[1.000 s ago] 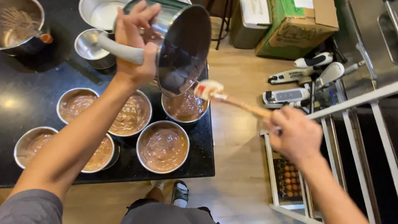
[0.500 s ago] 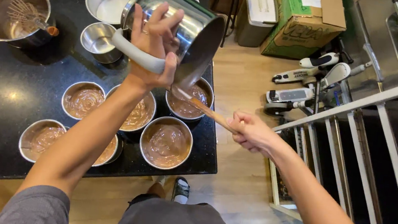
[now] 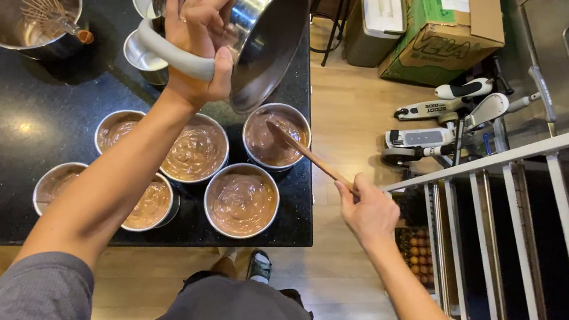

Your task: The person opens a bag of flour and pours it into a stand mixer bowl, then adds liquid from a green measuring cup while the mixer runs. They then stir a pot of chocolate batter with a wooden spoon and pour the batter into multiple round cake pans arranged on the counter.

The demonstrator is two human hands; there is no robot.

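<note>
Firstly, left hand (image 3: 198,41) — raised above the counter, thumb hooked under the pale handle (image 3: 167,57) of a steel mixing bowl (image 3: 257,26), fingers fanned against its side; the bowl is tipped steeply, mouth facing down and right, over the round tins.

Right hand (image 3: 369,210) — out past the counter's edge, closed around the end of a wooden spatula (image 3: 307,154); its batter-coated blade reaches into the tin nearest the bowl's lip.

Cake tins — five in view, round, metal, each holding brown batter: one under the spatula (image 3: 276,137), one beside it (image 3: 197,151), one partly behind the forearm (image 3: 114,130), two on the near row (image 3: 242,200) (image 3: 150,203), plus a sixth at far left (image 3: 57,183).

Black counter (image 3: 6,126) — glossy, bearing all tins.

Second steel bowl (image 3: 7,6) — upper left, with a whisk (image 3: 53,12) resting inside.

Surroundings — cardboard box (image 3: 452,29) and white scooter (image 3: 448,122) on the wooden floor; white railing (image 3: 531,212) at right.
</note>
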